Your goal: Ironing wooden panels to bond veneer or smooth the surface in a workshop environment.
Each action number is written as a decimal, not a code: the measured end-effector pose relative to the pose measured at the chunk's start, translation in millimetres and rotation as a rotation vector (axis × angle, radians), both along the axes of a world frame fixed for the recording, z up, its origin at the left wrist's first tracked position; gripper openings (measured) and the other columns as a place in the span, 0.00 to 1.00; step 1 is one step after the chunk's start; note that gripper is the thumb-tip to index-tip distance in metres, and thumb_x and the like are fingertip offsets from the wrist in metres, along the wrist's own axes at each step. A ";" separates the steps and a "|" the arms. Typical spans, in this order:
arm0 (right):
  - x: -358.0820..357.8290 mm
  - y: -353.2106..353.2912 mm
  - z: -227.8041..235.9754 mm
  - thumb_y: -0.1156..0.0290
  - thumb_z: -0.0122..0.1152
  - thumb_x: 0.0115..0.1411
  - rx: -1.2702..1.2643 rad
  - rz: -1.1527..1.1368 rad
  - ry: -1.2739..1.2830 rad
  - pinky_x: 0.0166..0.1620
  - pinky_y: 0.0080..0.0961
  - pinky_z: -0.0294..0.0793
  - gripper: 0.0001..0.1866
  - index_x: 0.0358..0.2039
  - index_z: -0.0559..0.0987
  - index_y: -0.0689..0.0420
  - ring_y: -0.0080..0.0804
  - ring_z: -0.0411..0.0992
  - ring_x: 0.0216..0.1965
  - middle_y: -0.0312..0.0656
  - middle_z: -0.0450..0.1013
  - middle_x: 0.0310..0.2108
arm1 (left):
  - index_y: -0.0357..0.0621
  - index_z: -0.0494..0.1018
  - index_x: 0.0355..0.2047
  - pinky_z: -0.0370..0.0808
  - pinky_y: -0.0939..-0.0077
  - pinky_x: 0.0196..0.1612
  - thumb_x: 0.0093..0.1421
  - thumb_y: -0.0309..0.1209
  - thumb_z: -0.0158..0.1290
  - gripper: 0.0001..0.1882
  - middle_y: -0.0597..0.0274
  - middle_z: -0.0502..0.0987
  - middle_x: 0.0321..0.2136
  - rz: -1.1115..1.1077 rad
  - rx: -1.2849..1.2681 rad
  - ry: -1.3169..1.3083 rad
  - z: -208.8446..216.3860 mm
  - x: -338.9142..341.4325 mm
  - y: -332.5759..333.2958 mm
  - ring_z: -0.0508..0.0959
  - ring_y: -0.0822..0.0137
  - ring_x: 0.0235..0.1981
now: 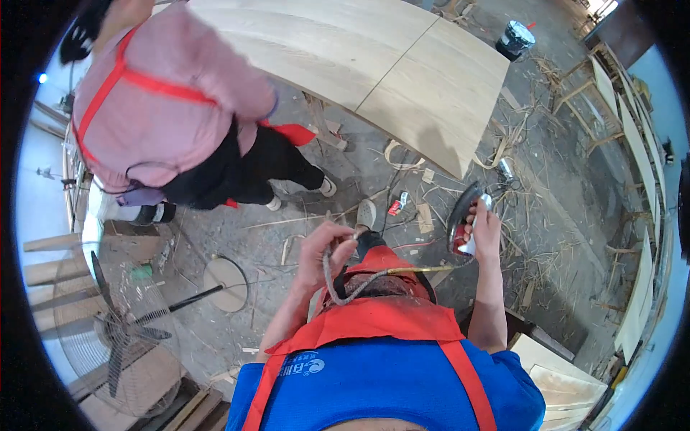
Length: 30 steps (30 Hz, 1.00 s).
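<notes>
The left forearm (284, 316) slants inward and far to the left hand (325, 251), its fingers (336, 231) and thumb (346, 251) drawn together, while on the right the right forearm (490, 302) reaches almost straight out to the right hand (486, 231), slightly farther off and curled into a grip.

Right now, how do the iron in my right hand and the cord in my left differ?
The iron is broad, while the cord is thin and ropelike. The iron shows black, red and silver; the cord is part grey, part yellow. The iron is gripped in the right hand, while the cord sags in a loose bend below the left hand. Both are held.
</notes>
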State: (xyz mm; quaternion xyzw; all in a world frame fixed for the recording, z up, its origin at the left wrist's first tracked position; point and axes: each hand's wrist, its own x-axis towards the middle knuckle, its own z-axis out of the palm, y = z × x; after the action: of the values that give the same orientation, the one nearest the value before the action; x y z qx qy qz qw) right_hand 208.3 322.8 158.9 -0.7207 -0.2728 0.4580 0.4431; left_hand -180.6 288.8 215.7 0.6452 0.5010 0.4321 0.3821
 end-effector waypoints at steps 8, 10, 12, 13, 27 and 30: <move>-42.1 169.9 -66.2 0.47 0.54 0.75 -0.148 0.123 -0.073 0.24 0.26 0.70 0.28 0.35 0.80 0.64 0.23 0.71 0.19 0.38 0.75 0.23 | 0.43 0.82 0.42 0.76 0.71 0.34 0.63 0.24 0.64 0.07 0.56 0.82 0.32 0.002 -0.159 0.113 10.0 -1.0 120.9 0.81 0.64 0.30; -49.1 194.4 -76.7 0.46 0.54 0.75 -0.131 0.149 -0.091 0.23 0.26 0.70 0.28 0.34 0.80 0.63 0.23 0.71 0.18 0.37 0.74 0.22 | 0.43 0.82 0.42 0.76 0.71 0.34 0.63 0.25 0.64 0.07 0.56 0.82 0.32 -0.023 -0.136 0.107 16.9 -4.3 149.9 0.81 0.63 0.30; -53.4 209.9 -81.0 0.46 0.54 0.74 -0.143 0.155 -0.064 0.23 0.26 0.70 0.29 0.34 0.80 0.63 0.23 0.71 0.18 0.37 0.74 0.21 | 0.43 0.82 0.43 0.76 0.71 0.34 0.64 0.26 0.64 0.08 0.56 0.82 0.33 -0.064 -0.091 0.124 16.5 -8.2 172.1 0.82 0.62 0.31; -56.2 217.0 -81.7 0.45 0.54 0.74 -0.144 0.162 -0.038 0.23 0.26 0.70 0.29 0.33 0.80 0.63 0.22 0.71 0.19 0.37 0.74 0.21 | 0.43 0.82 0.43 0.76 0.71 0.34 0.64 0.26 0.64 0.08 0.56 0.82 0.33 -0.067 -0.098 0.127 15.1 -9.6 180.6 0.82 0.62 0.31; -43.2 180.0 -103.9 0.44 0.51 0.75 -0.248 -0.204 -0.232 0.29 0.32 0.72 0.32 0.32 0.80 0.64 0.25 0.71 0.23 0.37 0.72 0.20 | 0.37 0.80 0.41 0.76 0.68 0.38 0.72 0.33 0.58 0.10 0.54 0.80 0.31 -0.262 -0.406 -0.047 -42.5 -40.7 256.4 0.81 0.62 0.32; -51.2 183.3 -105.6 0.43 0.53 0.75 -0.169 -0.242 -0.157 0.16 0.22 0.61 0.27 0.30 0.74 0.55 0.18 0.63 0.14 0.29 0.65 0.18 | 0.35 0.79 0.42 0.76 0.70 0.39 0.72 0.32 0.58 0.10 0.55 0.80 0.32 -0.349 -0.381 -0.024 -45.1 -27.9 262.9 0.80 0.64 0.35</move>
State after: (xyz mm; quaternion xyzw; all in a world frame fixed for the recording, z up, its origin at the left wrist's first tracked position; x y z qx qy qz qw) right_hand 157.2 506.1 53.3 -0.8165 -0.1783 0.3652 0.4102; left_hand -208.5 551.7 170.6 0.6330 0.4501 0.2651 0.5713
